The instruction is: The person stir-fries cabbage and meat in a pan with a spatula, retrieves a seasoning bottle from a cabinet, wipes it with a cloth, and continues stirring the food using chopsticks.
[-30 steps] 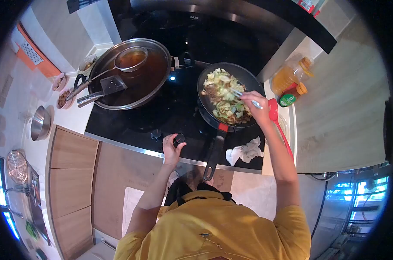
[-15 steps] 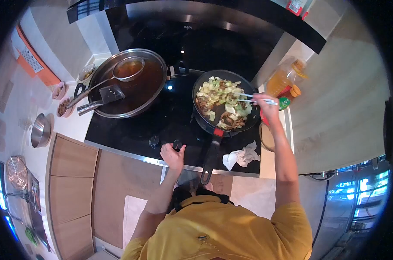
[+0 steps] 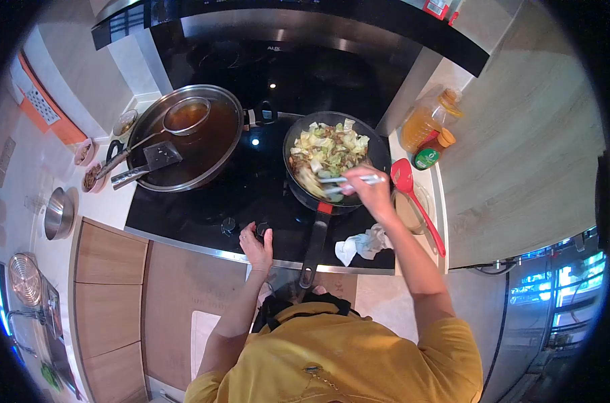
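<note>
My right hand grips a pair of chopsticks over the black frying pan. Their tips are down in chopped cabbage mixed with browned pieces, at the pan's near side. My left hand is at the stove's front edge, thumb and fingers closed around a black stove knob. A second knob sits just left of it. Nobody holds the pan's long handle, which points toward me.
At left, a wide pan of brown liquid carries a strainer and a metal spatula. On the right stand an oil bottle and a green-labelled bottle, near a red spatula. Crumpled tissue lies by the pan handle.
My right hand has moved left and toward me with the chopsticks, and the food is pushed about. The red spatula shows more fully. My left hand remains at the knob.
</note>
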Demonstrator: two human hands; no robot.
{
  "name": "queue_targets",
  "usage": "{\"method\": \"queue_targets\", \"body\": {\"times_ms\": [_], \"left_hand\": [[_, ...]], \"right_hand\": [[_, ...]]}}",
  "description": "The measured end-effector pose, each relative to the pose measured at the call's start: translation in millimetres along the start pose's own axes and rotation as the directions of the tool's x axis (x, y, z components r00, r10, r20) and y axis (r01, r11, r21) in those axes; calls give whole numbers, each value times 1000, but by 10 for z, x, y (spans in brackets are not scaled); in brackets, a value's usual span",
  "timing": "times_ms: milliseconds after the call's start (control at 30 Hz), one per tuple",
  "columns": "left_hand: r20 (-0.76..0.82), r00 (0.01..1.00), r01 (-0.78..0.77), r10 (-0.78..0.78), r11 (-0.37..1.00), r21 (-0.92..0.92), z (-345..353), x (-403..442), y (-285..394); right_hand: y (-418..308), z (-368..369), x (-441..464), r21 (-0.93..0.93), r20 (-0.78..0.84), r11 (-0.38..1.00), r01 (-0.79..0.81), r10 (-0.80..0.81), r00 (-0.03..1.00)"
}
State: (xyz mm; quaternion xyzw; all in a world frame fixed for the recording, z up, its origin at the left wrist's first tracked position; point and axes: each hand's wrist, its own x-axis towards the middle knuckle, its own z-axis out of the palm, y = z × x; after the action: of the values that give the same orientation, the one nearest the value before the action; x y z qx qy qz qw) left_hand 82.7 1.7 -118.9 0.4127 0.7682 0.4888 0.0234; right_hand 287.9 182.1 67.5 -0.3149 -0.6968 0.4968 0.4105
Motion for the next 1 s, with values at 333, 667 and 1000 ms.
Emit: {"method": "queue_targets", "body": {"times_ms": [333,667,1000], "left_hand": [[43,999,-31,24,982,187,31,-6,-26],[45,998,-50,39,966,253,55,-3,25],[31,998,-59,53,962,266,75,-8,-11]], "right_hand": [[885,-279,1059,143,-286,989,47,-4,958],[345,-1329,402,-155,-435,986,-61,-13,900],[607,-529,862,201,-300,978,60,3,954]]}}
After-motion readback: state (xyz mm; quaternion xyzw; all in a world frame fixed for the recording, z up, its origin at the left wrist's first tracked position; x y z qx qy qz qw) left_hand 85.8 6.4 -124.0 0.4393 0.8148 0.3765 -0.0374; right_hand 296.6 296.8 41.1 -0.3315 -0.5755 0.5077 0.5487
